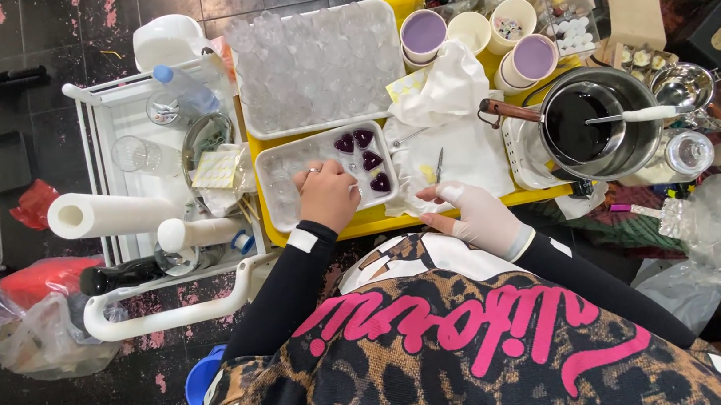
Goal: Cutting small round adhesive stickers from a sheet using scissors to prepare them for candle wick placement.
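My left hand [327,195], bare with a ring, rests on the near edge of a small white tray [276,204] that holds clear heart-shaped moulds, several of them filled with dark purple [368,159]. My right hand [480,214] wears a white glove and pinches the edge of a white paper sheet [467,151] beside the tray. Small tweezers [439,164] lie on that sheet just above the gloved fingers. Both hands are over a yellow table [380,220].
A bigger white tray [253,132] of clear moulds lies behind. Cups with purple filling [424,32] stand at the back. A steel pot [602,119] of dark liquid with a spoon sits right. A white cart [98,123] with a paper roll [103,213] and bottles stands left.
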